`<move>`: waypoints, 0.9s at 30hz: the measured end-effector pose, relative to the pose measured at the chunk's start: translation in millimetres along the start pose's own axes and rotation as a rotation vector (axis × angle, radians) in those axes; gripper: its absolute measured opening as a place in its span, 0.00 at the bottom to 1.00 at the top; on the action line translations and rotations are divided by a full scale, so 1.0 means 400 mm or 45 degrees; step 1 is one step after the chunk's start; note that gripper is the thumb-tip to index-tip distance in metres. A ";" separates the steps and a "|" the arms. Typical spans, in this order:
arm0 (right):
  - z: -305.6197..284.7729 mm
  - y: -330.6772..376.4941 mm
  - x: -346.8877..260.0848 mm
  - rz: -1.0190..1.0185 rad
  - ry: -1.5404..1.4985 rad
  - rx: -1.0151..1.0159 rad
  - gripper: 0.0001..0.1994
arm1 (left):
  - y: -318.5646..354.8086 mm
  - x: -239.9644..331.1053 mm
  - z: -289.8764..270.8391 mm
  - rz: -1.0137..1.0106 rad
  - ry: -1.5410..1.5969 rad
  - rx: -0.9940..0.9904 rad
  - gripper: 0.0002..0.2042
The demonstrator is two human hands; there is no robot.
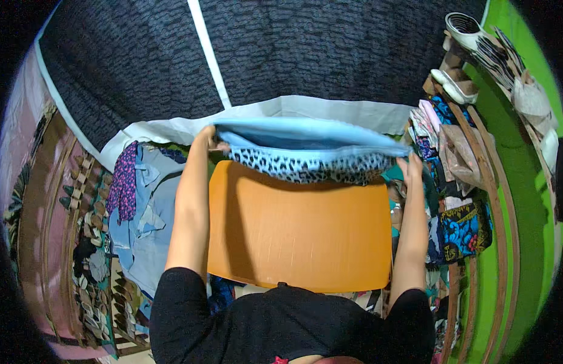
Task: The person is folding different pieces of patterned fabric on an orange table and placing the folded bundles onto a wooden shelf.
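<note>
Both my arms reach forward, holding up a light blue leopard-print cloth [312, 164] by its two ends. My left hand [210, 139] is closed on its left end, and my right hand [410, 166] grips the right end, a little lower. Stretched wide between them, the cloth sags at the front and shows a plain blue upper layer above the black-spotted part. Whether it is a garment or a plain piece of fabric I cannot tell. Below it lies an orange tabletop [305, 224], whose far edge the cloth hides.
Grey-blue clothes and a purple floral cloth [125, 188] are heaped left of the table. Folded patterned fabrics [463, 230] lie to the right beside wooden rails. White shoes [456, 86] rest at the far right. Behind the table hangs a dark patterned curtain [318, 54]. Several shoes fill racks at left.
</note>
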State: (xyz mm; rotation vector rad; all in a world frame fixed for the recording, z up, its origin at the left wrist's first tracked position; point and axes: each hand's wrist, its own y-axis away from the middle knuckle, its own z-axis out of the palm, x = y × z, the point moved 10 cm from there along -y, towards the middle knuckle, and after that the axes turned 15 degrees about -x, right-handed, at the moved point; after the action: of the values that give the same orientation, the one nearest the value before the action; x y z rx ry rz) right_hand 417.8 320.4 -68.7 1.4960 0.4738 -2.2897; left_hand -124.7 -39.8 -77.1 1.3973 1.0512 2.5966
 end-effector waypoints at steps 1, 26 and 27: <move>-0.073 -0.075 -0.042 -0.033 0.068 0.020 0.13 | -0.063 0.048 0.066 0.007 0.259 0.028 0.22; -0.162 0.438 -0.089 -0.266 0.654 0.464 0.10 | 0.468 0.175 0.018 0.942 -1.672 0.284 0.07; -0.102 0.490 -0.104 -0.345 0.889 0.504 0.09 | 0.489 0.095 -0.035 1.000 -1.805 0.177 0.08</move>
State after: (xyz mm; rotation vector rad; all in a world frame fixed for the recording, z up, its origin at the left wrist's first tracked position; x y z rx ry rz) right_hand 558.6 172.0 -61.6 2.5879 0.4312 -2.0687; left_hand -100.9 -187.4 55.5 3.1960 0.4108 0.9028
